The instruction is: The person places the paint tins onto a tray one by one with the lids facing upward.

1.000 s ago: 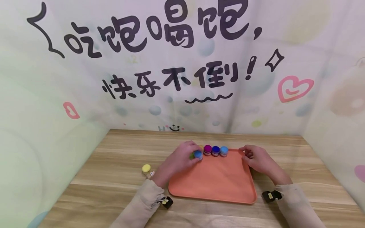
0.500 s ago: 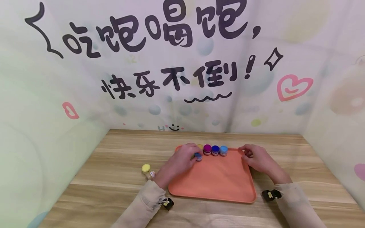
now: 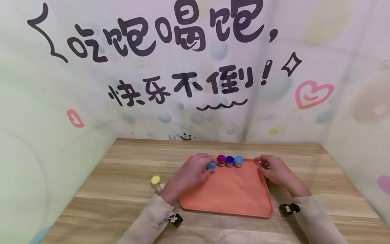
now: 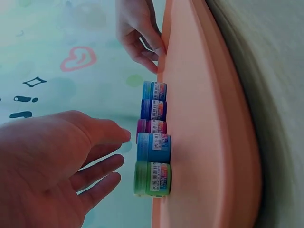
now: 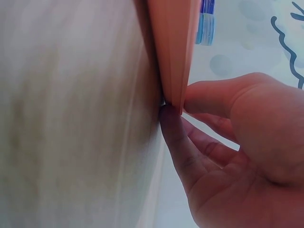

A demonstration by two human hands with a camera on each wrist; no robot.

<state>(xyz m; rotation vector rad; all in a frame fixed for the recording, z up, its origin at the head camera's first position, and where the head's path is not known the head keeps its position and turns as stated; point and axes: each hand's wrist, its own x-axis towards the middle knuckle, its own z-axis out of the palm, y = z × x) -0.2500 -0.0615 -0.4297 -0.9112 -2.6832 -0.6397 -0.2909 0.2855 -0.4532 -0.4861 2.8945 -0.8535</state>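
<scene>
An orange tray (image 3: 231, 200) lies on the wooden table. Along its far edge stands a row of small paint jars: green (image 4: 152, 178), blue (image 4: 153, 147), magenta (image 4: 151, 126), dark blue (image 4: 153, 109) and light blue (image 4: 155, 90). My left hand (image 4: 116, 152) hovers just beside the blue jar (image 3: 211, 166) with relaxed, spread fingers, touching no jar in the left wrist view. My right hand (image 3: 262, 165) pinches the tray's far right rim (image 5: 173, 57), thumb on top and a finger (image 5: 178, 137) underneath.
A yellow-lidded jar (image 3: 156, 180) stands on the table left of the tray, close to my left forearm. Printed fabric walls (image 3: 195, 84) close in the table at the back and both sides.
My left hand's fingers have come off the blue jar, which now stands in the row beside the green one. My right hand has kept its hold on the tray rim.
</scene>
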